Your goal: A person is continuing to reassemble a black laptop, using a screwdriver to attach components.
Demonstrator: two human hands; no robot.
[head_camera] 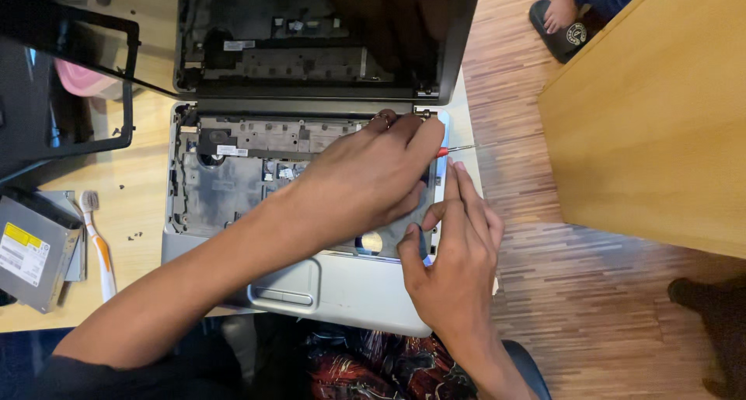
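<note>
Silver laptop base (342, 287) with its keyboard removed lies on the light wooden worktop (148, 182), its front edge overhanging the worktop's near edge toward the person's lap. Its dark inner tray (233, 182) is exposed, and the black screen lid (311, 35) stands open behind it toward the far edge.

The left hand (365, 182) reaches across the bared tray to the base's far right corner, by the hinge. Its fingers are curled together around a thin screwdriver with a red collar (454, 148), whose metal shaft pokes out past the base's right edge; the handle is hidden under the hand.

The right hand (454, 252) rests on the right edge of the base, just beside the left hand. Its fingers lie fairly straight and close together along that edge, thumb pressed onto the palm-rest; it grips nothing that can be seen.

Near the worktop's left edge lie a grey metal optical drive with a yellow label (31, 252), an orange-and-white toothbrush (97, 241) just beside it, and a few tiny dark screws (134, 234). A black plastic screen bezel (85, 81) sits at the far left corner. Off the worktop, wood-strip floor (544, 291) shows on the right, with another person's sandalled foot (563, 19) beyond.
</note>
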